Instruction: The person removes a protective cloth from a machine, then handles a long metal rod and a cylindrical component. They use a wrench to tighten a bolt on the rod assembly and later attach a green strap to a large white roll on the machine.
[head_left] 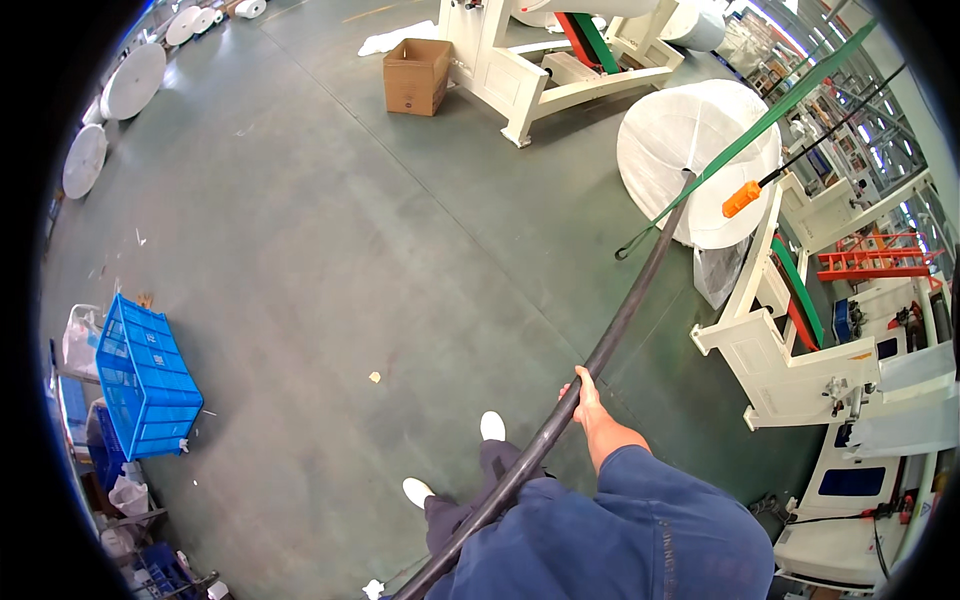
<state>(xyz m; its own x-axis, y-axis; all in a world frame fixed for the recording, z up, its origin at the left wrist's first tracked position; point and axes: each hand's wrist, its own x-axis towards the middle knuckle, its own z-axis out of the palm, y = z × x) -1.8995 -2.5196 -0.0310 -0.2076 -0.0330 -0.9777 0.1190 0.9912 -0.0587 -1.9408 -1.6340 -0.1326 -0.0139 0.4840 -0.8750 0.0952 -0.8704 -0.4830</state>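
A long dark metal bar (620, 318) slants across the view from the lower edge up to the right. My right hand (588, 394) is closed around it near its middle, arm bent. The bar's far end overlaps the centre of a large white roll (650, 135); whether it sits inside the core I cannot tell. A green lifting strap (765, 118) crosses that end, its looped tip beside the bar. An orange pendant control (741, 199) hangs on a black cable in front of the roll. My left hand is out of view.
Cream machine frames stand at the top (515, 95) and right (760, 350). A cardboard box (415, 85) is beside the top one. At left lies a blue plastic crate (160, 385), with more white rolls (133, 82) at upper left. My white shoes (492, 426) are on the green floor.
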